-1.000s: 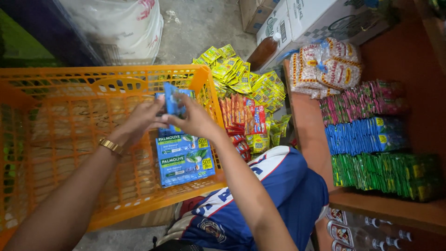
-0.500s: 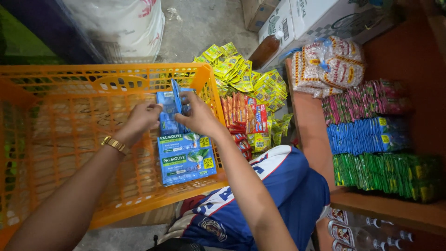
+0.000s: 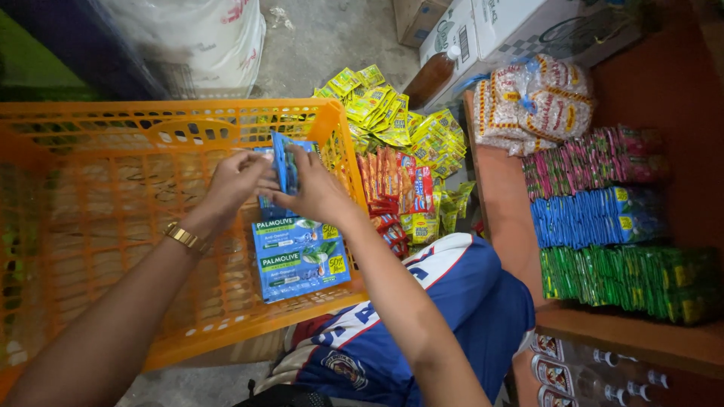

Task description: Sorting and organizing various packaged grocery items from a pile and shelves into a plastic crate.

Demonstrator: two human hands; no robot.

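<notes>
Blue sachet strip (image 3: 285, 162) pinched between the fingers (image 3: 302, 167): thin glossy plastic film, creased. Strip part below the fingers (image 3: 300, 256): same shiny film, smooth. Orange crate (image 3: 90, 226) under the fingers: hard moulded plastic lattice, semi-matt, scuffed. Wristband (image 3: 185, 237) behind the left fingers: gold-tone metal, shiny. Shorts (image 3: 422, 316) below: blue knit cloth, matt. Yellow sachets (image 3: 392, 113) beyond the fingers: glossy foil-like film. Shelf (image 3: 513, 226) to the right: painted wood, matt. Floor (image 3: 332, 38): rough concrete.

Over an orange crate (image 3: 90, 249), the left hand (image 3: 235, 181) and right hand (image 3: 320, 197) both grip a strip of blue sachets (image 3: 285, 162); more blue sachets (image 3: 300, 256) lie below in the crate; yellow sachets (image 3: 392, 113) and red sachets (image 3: 396, 188) lie just beside it on the floor.
</notes>
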